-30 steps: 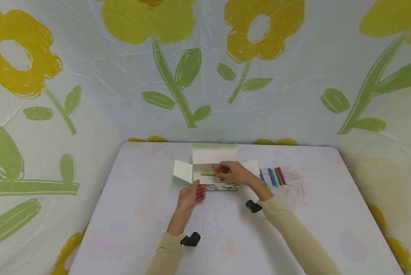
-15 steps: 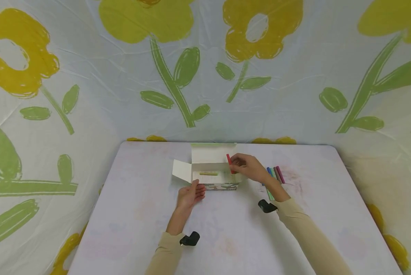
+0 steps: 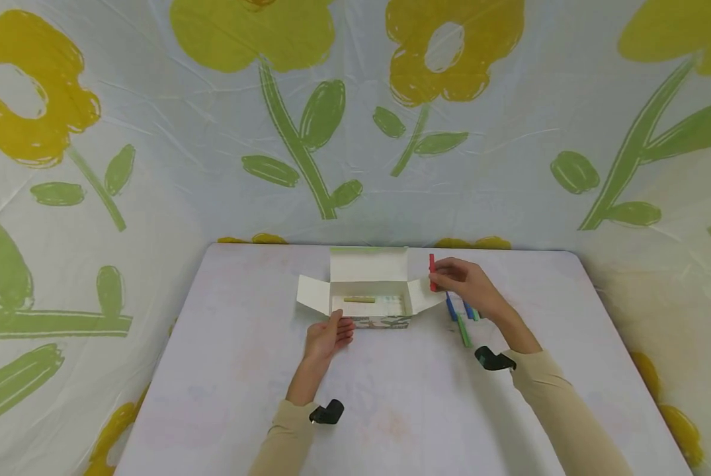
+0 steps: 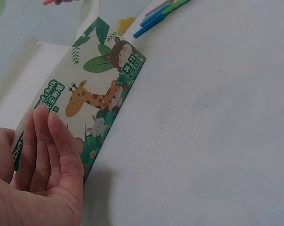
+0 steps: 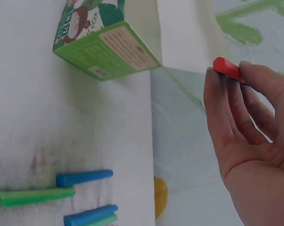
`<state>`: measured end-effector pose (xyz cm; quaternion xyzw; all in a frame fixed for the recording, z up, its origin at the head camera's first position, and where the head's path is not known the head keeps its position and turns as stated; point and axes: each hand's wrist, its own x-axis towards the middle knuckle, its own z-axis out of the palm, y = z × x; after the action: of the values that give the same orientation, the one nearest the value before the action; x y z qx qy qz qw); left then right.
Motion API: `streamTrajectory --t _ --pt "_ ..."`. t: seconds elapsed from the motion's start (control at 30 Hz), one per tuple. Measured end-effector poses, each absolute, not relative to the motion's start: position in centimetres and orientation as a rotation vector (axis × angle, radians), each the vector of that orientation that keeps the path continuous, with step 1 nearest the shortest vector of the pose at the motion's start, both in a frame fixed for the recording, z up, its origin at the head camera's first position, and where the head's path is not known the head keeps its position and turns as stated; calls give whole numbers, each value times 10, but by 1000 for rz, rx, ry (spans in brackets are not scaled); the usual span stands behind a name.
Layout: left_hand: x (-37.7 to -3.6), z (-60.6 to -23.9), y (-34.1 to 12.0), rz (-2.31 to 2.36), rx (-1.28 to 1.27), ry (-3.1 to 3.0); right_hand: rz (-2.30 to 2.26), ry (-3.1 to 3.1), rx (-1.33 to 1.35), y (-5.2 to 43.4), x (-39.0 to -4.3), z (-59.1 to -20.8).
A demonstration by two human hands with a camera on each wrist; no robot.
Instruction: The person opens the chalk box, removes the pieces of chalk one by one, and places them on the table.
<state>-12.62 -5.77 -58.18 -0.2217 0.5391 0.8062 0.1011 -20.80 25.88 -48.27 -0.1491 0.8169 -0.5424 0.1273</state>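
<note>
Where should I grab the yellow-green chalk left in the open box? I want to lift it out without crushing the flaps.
Probably pinch the yellow-green chalk at its middle, coming straight down from above. It lies flat along the floor of the box, whose lid and side flaps are folded open, so the top is the free way in. The left hand rests against the box front.

Right hand (image 3: 471,285) pinches a red chalk stick (image 3: 432,272) upright, just right of the open chalk box (image 3: 367,294). Left hand (image 3: 328,336) rests flat against the box's front. Yellow-green stick (image 3: 359,299) inside. Loose sticks (image 3: 461,316) on the table (image 3: 242,357).
</note>
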Motion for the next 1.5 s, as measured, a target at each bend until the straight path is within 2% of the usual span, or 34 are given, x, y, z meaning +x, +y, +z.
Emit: streamTrajectory --t 0.37,0.63,1.17,1.5 --pt "-127 -584 -58 2386 -663 1581 -1524 2445 -225 302 -192 -482" --pt "-127 -580 -58 2382 -635 1572 -1373 2512 -105 329 -177 -499" --pt "-127 -582 -58 2381 -620 1598 -1251 2498 -96 354 -144 -549" --pt "-126 -583 -57 2379 -630 1623 -1219 2540 -239 351 -141 -564"
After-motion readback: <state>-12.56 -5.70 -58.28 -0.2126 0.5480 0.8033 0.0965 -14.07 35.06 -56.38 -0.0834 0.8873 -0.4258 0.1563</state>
